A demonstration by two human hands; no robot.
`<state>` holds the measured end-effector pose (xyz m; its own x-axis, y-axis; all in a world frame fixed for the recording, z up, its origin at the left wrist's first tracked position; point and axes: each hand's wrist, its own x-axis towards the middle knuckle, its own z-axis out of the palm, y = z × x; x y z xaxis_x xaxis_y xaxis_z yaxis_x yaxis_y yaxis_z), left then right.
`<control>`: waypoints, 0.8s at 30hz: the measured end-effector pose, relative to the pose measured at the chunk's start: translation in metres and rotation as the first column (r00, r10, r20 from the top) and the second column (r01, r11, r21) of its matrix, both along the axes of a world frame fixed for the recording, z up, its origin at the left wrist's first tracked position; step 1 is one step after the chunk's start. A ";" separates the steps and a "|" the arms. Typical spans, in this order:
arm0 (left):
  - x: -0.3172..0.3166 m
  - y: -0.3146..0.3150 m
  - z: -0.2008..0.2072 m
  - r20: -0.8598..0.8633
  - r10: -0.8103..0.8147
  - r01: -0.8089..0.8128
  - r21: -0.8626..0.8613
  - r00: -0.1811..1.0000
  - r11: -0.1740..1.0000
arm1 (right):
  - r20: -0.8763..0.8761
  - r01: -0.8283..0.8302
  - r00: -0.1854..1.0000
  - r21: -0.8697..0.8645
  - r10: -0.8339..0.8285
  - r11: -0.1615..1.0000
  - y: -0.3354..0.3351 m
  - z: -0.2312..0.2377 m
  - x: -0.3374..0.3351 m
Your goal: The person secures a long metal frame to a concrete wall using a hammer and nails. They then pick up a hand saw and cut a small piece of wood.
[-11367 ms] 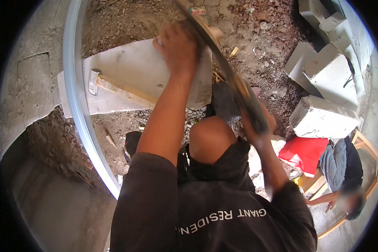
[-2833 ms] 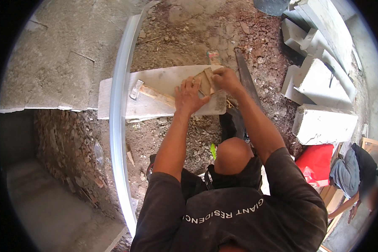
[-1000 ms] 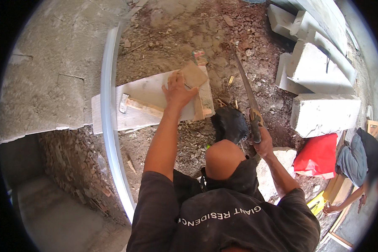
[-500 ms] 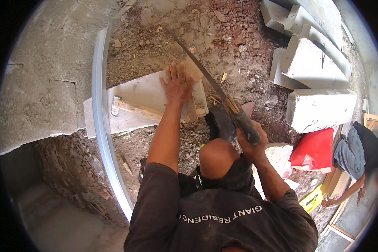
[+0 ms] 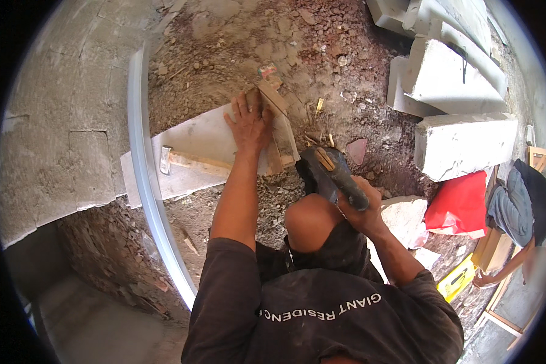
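You knelt over rubble-strewn ground with your left hand (image 5: 249, 124) pressed flat, fingers spread, on a short piece of wood (image 5: 277, 130) that lay across the right-hand end of a pale stone slab (image 5: 197, 148). Your right hand (image 5: 363, 213) was clenched round the dark handle of a handsaw (image 5: 332, 176), drawn back close above your raised knee (image 5: 309, 221). Only the handle end of the saw showed clearly; the blade could not be made out.

The wood lay ahead of you and a little to your left, its long axis running from the far side down toward you, slanting slightly rightward, and crossing the slab's own length. The left hand was on it; the right, with the saw, sat nearer your body and well to the right of the wood, apart from it. Judging from that, the tool would have had to travel forward and leftward to meet the wood's near, right-hand edge, just beside your pinning fingers.

A hammer (image 5: 188, 161) rested on the slab to the left of your wrist, head toward a curved pale pipe (image 5: 145, 176) that swept past the slab's left end. White stone blocks (image 5: 461, 142) lay off to the right, beside a red bag (image 5: 458, 203).
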<state>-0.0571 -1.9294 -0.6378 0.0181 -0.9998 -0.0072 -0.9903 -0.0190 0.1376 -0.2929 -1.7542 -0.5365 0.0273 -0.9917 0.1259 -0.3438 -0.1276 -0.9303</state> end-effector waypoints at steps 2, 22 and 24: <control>0.001 0.000 0.000 -0.007 -0.004 0.004 -0.001 1.000 1.000 | -0.008 -0.010 1.000 -0.050 0.009 0.999 0.001 -0.005 -0.001; -0.015 -0.024 -0.019 -0.038 0.122 -0.126 -0.136 0.992 0.983 | 0.023 -0.126 0.992 0.116 0.124 0.985 -0.007 0.003 -0.016; -0.016 -0.026 -0.013 -0.009 0.127 -0.128 -0.063 0.992 0.990 | 0.031 -0.126 0.992 0.128 0.124 0.984 -0.007 0.005 -0.017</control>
